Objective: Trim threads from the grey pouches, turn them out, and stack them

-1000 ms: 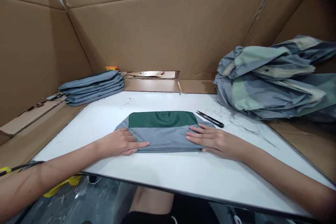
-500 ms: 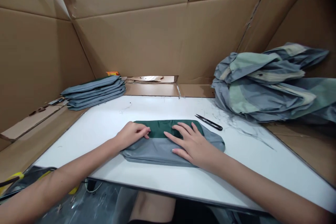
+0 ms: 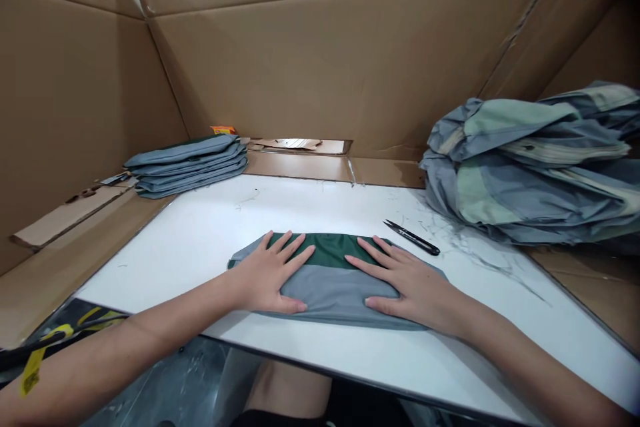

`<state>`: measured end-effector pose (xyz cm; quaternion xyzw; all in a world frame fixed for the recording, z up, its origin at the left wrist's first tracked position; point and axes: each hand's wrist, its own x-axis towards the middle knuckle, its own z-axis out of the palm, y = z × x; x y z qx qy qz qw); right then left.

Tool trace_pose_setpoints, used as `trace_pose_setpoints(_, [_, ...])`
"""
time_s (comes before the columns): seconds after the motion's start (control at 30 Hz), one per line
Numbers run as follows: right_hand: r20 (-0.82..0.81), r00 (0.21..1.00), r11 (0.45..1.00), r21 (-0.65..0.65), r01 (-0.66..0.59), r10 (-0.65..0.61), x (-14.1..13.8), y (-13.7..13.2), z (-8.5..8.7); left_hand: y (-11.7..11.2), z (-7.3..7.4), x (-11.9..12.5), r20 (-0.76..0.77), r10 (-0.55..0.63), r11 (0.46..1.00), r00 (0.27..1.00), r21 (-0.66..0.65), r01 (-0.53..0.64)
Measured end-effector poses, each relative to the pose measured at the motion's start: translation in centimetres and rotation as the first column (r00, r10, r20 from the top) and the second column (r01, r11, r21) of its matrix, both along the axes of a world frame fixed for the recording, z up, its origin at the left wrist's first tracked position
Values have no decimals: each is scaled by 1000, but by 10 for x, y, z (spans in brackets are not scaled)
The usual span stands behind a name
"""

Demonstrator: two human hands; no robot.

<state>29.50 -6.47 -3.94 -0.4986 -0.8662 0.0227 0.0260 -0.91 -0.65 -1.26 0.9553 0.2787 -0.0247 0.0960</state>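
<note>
**Item 1, nearest:** L hand (image 3: 265, 275) and R hand (image 3: 406, 284), both bare, palms down, fingers spread, not gripping; the two lie apart, w/ a gap between fingertips.

**Item 2, under both hands:** folded rectangular grey fabric pc. (image 3: 340, 300) w/ dark-green band (image 3: 330, 248) along far side; lies flat, centred near front edge of desk. Step in hand: pressing & smoothing the fold by hand.

**Item 3:** long white-topped desk (image 3: 150, 267), dark front edge, w/ stray loose threads (image 3: 480, 255) on R side.

**Item 4:** black thread snips (image 3: 413, 237), closed, just beyond R hand.

**Item 5:** neat stack of folded grey fabric pcs. (image 3: 186, 165), far L corner of desk.

**Item 6:** large crumpled heap of grey & pale-green fabric (image 3: 530, 167), far R, overhanging desk edge.

**Item 7, farthest:** small orange box (image 3: 223, 129) behind stack, against brown corrugated cardboard walls (image 3: 300, 67).
</note>
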Motion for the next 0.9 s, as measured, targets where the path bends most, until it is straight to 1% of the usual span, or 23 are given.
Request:
trace_pose_setpoints(0.07, [-13, 1000, 1000, -8, -15, 15, 1, -1, 0, 0, 3, -1, 68, 19, 995, 997, -95, -13])
trace_pose_setpoints(0.1, [-27, 999, 999, -19, -29, 29, 0, -1, 2, 2, 4, -3, 132, 25, 983, 991, -182, 0])
trace_pose_setpoints(0.13, [-47, 998, 998, -39, -50, 49, 1, 0, 3, 5, 4, -7, 233, 45, 958, 972, -286, 24])
trace_pose_setpoints(0.17, [-87, 994, 996, -62, -71, 66, 1, 0, 6, 8, 3, -12, 360, 97, 918, 928, -393, 56])
trace_pose_setpoints(0.2, [-152, 986, 993, -80, -86, 74, 2, 1, 8, 12, 2, -19, 496, 195, 870, 846, -486, 85])
trace_pose_setpoints(0.23, [-234, 969, 991, -93, -98, 74, 4, 1, 11, 17, 1, -27, 617, 325, 828, 717, -552, 100])
trace_pose_setpoints(0.27, [-320, 945, 990, -95, -106, 71, 5, 2, 13, 21, -1, -37, 690, 452, 799, 565, -595, 86])
trace_pose_setpoints(0.3, [-402, 914, 992, -76, -102, 63, 7, 2, 15, 25, -3, -49, 725, 552, 786, 412, -617, 33])
trace_pose_setpoints(0.33, [-467, 883, 996, -32, -78, 54, 9, 2, 17, 28, -5, -62, 737, 584, 787, 341, -616, -16])
trace_pose_setpoints(0.37, [-506, 861, 998, 38, -43, 57, 8, 1, 19, 29, -6, -76, 740, 596, 789, 312, -613, -54])
trace_pose_setpoints(0.4, [-513, 855, 992, 129, -11, 76, 6, -1, 21, 30, -7, -89, 736, 603, 788, 309, -609, -88])
trace_pose_setpoints(0.43, [-490, 865, 974, 226, 11, 104, 1, -4, 25, 28, -8, -101, 725, 604, 788, 331, -604, -115])
trace_pose_setpoints(0.47, [-437, 889, 950, 314, 9, 136, -7, -8, 28, 26, -8, -111, 708, 608, 784, 360, -606, -132])
trace_pose_setpoints(0.5, [-350, 920, 925, 379, -33, 176, -19, -12, 32, 23, -9, -119, 684, 601, 785, 413, -601, -147])
trace_pose_setpoints(0.53, [-236, 949, 911, 400, -99, 207, -33, -17, 35, 19, -10, -124, 656, 574, 799, 491, -579, -162])
trace_pose_setpoints(0.57, [-114, 964, 902, 394, -177, 239, -49, -21, 38, 16, -11, -126, 621, 527, 826, 580, -536, -176])
trace_pose_setpoints(0.6, [-3, 961, 891, 374, -257, 278, -66, -24, 40, 12, -12, -126, 580, 468, 860, 667, -475, -190])
trace_pose_setpoints(0.63, [73, 951, 873, 381, -304, 299, -81, -25, 40, 10, -12, -125, 533, 410, 892, 740, -402, -205])
trace_pose_setpoints(0.67, [123, 948, 864, 390, -318, 293, -94, -25, 38, 7, -12, -122, 487, 370, 917, 791, -331, -225])
trace_pose_setpoints(0.7, [160, 941, 857, 390, -337, 297, -104, -22, 36, 6, -12, -119, 456, 353, 929, 817, -272, -249])
trace_pose_setpoints(0.77, [207, 929, 839, 400, -368, 308, -114, -11, 31, 5, -11, -115, 433, 355, 934, 828, -205, -293])
trace_pose_setpoints(0.83, [252, 895, 797, 411, -443, 367, -110, 2, 30, 7, -10, -112, 420, 330, 944, 845, -149, -294])
trace_pose_setpoints(0.9, [266, 862, 753, 419, -507, 432, -100, 13, 36, 10, -10, -109, 428, 285, 958, 858, -92, -272])
